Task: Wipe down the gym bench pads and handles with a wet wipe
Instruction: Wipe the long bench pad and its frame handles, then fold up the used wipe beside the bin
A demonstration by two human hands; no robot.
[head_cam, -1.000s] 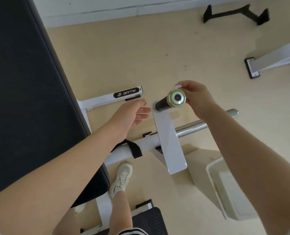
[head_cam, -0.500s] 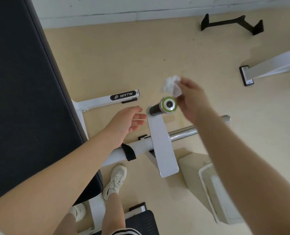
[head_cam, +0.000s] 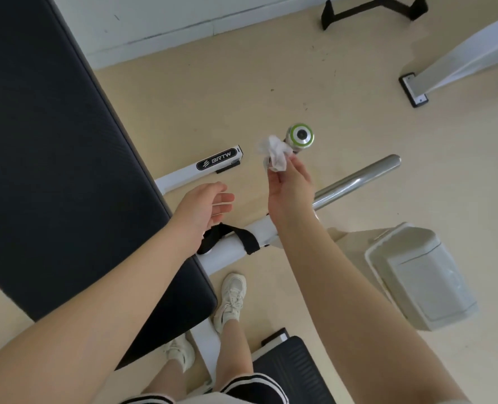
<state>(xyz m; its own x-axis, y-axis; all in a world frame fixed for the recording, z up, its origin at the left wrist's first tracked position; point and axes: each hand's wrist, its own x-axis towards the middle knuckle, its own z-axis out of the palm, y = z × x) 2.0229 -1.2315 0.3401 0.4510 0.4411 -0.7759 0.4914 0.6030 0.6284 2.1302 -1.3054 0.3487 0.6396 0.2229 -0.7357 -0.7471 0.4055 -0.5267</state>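
The black bench pad (head_cam: pixel 52 158) is cut off by the left and top edges. The handle (head_cam: pixel 300 137) shaft is hidden behind the wet wipe (head_cam: pixel 275 154) and the right hand (head_cam: pixel 290 188). The bin (head_cam: pixel 422 275) contents are blurred.

Bare forearms (head_cam: pixel 96 313), white sneakers (head_cam: pixel 231 298), black-striped shorts (head_cam: pixel 253 387)

hands (head_cam: pixel 205 204) 2 — wipe (head_cam: pixel 274 153) 1 — pads (head_cam: pixel 55 158) 2 — bin (head_cam: pixel 422 275) 1 — shoes (head_cam: pixel 230 301) 2
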